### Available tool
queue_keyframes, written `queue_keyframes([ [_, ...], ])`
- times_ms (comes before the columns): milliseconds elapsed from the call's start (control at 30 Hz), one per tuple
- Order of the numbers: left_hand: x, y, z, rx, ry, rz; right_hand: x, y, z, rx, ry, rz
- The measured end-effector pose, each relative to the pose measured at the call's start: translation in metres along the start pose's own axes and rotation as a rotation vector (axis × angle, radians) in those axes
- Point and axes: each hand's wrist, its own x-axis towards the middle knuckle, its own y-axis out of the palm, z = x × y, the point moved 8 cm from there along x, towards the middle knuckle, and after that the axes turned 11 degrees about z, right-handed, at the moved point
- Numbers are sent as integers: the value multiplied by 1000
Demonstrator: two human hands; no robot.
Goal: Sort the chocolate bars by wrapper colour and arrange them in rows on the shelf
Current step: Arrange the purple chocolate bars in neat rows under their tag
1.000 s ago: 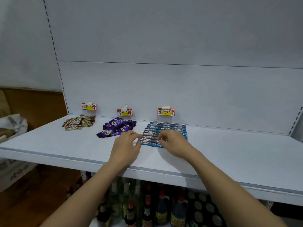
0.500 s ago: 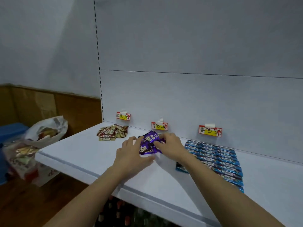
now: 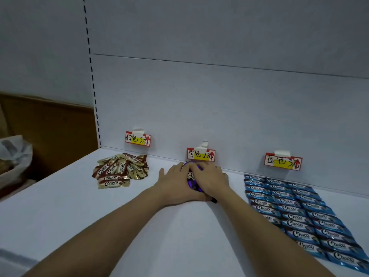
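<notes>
The purple bars (image 3: 192, 181) are bunched in a pile on the shelf (image 3: 99, 216), right under the middle tag (image 3: 200, 154), and mostly hidden by both hands. The left hand (image 3: 175, 183) sits on the pile's left side, the right hand (image 3: 209, 179) on its right, fingers (image 3: 196, 166) of both curled over the top and gathering the wrappers between them. Left of that tag, the brown bars (image 3: 120, 170) lie in a loose heap below the left tag (image 3: 137, 138). To its right, the blue bars (image 3: 299, 212) are already laid flat in neat rows under the right tag (image 3: 282, 161), running toward the shelf's front edge.
</notes>
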Motion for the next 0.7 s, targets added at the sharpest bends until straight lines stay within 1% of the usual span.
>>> queue_keyframes([
  [167, -3, -4, -6, -77, 94, -24, -9, -2, 2, 58, 50, 37],
  [267, -21, -8, -11, -153, 156, 11, -25, 1, 8, 78, 78, 57],
  [367, -45, -7, -5, -175, 167, 38, -48, 7, 19, 72, 81, 77],
  [600, -117, -11, 7, -187, 224, 50, -114, 27, 54, 49, 46, -7],
  [700, -136, -13, 10, -199, 243, 36, -131, 34, 62, 44, 41, -26],
])
